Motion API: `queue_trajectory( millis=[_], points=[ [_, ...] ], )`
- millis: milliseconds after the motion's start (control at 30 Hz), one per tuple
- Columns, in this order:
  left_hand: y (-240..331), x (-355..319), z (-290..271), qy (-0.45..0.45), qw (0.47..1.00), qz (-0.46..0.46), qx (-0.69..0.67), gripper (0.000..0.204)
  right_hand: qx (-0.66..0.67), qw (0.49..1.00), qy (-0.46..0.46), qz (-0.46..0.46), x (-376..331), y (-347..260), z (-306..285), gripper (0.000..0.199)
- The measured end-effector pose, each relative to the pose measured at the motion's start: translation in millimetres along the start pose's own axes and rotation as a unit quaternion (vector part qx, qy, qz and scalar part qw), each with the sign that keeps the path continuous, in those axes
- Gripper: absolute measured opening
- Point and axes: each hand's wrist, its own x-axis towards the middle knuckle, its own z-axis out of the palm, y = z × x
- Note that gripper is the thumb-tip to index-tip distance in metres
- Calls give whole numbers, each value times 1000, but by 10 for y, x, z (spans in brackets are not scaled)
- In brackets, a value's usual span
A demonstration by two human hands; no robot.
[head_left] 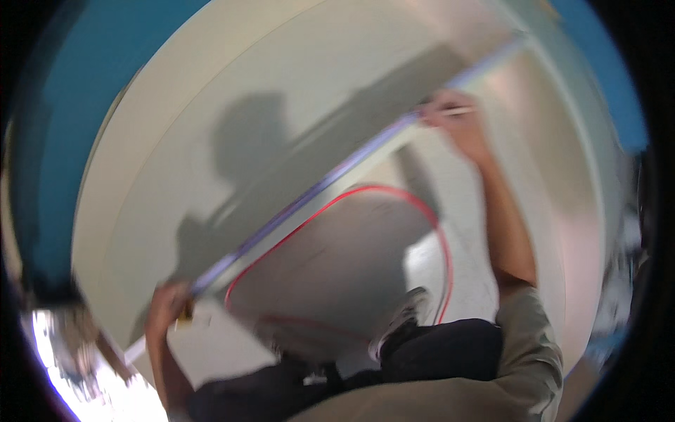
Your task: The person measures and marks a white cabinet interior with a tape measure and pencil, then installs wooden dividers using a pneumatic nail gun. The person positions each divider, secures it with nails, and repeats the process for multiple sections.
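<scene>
A long, straight bluish strip point(330, 176) runs diagonally over a pale panel point(176, 133), from my left hand up to the far right. My left hand point(167, 304) is closed at its near-left end, with a small yellow and dark thing point(185, 310) by the fingers. Too blurred to name, that thing may belong to the strip. Farther along, my right hand point(453, 116) is closed on a thin pale stick like a pencil point(458, 110), its fingertips at the strip's edge.
A thin red cord point(369, 188) loops in front of my legs. One shoe point(404, 320) shows beside my dark trousers point(443, 352). A pale raised side point(562, 162) borders the panel at right, and blue surfaces point(119, 56) lie beyond. Shadows fall across the panel.
</scene>
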Motion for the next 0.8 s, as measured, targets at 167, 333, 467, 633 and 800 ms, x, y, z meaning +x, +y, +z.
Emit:
queue_trajectory(
  millis=[167,333,467,633,800],
  points=[
    [126,11,-90,43,993,106,-17,27,-42,995,-47,77,-73,-294,-132,28],
    [61,-61,-90,46,992,118,-2,26,-36,996,-30,78,77,-410,-160,29],
    [173,-81,-78,54,994,91,-40,28,29,999,25,15,439,-1313,-15,25],
    [136,-36,-99,59,990,118,-43,20,46,992,31,-113,667,-2506,2,30],
    [188,-21,-95,55,994,83,-40,17,62,980,-4,-189,779,-3082,320,28]
  ],
)
